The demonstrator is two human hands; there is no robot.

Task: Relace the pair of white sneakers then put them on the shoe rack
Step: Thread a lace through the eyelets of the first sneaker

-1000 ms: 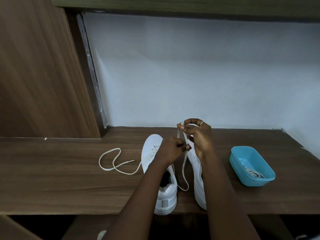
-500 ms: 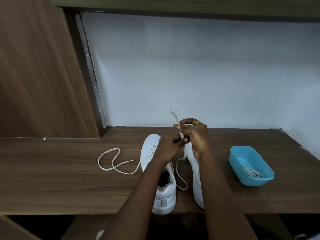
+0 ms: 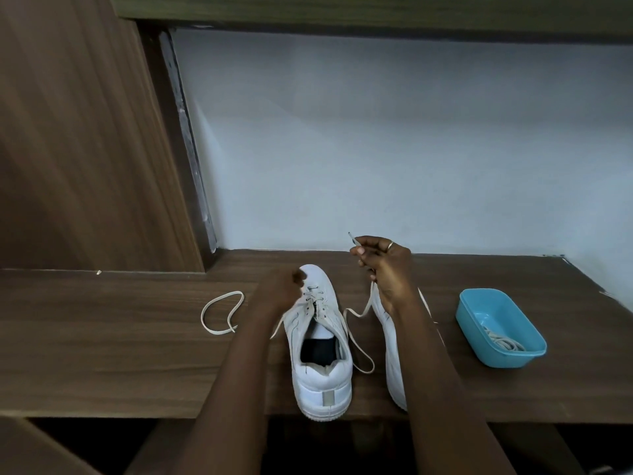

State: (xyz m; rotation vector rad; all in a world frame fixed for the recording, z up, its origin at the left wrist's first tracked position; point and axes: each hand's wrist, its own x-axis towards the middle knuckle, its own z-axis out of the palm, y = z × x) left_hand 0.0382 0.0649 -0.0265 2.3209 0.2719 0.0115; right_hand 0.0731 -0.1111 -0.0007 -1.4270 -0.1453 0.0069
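Two sneakers sat side by side on the shelf, toes to the wall, heels at the front edge. So yeah, early days on this one.

The left sneaker only had the lace through the few eyelets nearest the toe. The upper eyelets were bare and the tongue area was wide open. The right hand was raised above the shoes near the wall, pinching that lace just below its tip, with the slack drooping down in a loop between the two shoes. What looked like the lace's other end lay curled on the shelf, out past the left arm.

The left hand was down at the toe of the left sneaker with its fingers curled in. I honestly couldn't tell if it had hold of anything.

The right sneaker was mostly hidden behind the right arm, so no idea whether it had any lacing. A spare lace sat in the blue tub off to the right, so my guess is that shoe hadn't been started.

Left to do, as I read it: finish this shoe, do the other, then rack both. I couldn't tell whether this shelf was the rack.

Brands? Nothing readable. The left sneaker had a grey heel tab, no lettering I could make out.
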